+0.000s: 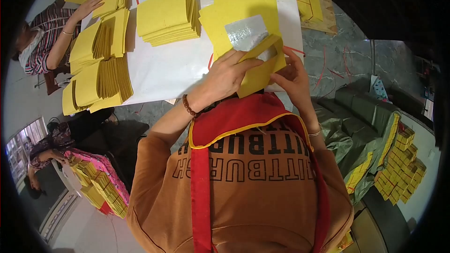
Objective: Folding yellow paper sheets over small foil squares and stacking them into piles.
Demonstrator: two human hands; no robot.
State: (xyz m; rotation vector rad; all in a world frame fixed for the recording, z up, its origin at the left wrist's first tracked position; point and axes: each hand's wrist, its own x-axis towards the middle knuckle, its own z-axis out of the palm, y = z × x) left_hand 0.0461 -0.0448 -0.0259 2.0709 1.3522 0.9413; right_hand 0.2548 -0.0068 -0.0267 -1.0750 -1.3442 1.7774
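At the table's near edge I hold a yellow paper sheet (258, 76), partly folded over and standing open like a loop. My left hand (227, 72) is closed on its left side, fingers across the fold. My right hand (291, 76) pinches the right side, its thumb low and its fingertips on the upper edge. Just beyond lies a spread of flat yellow sheets (243, 5). A shiny silver square (246, 33) rests on them, its near end hidden behind the folded sheet.
A folded yellow stack (166, 16) sits left of the sheets on the white table (164, 70). More folded bundles (101, 84) line its left edge, where a co-worker's hand (93, 2) touches one. Red string (294, 51) lies at the right edge. Tied yellow bundles (401, 166) are piled at right.
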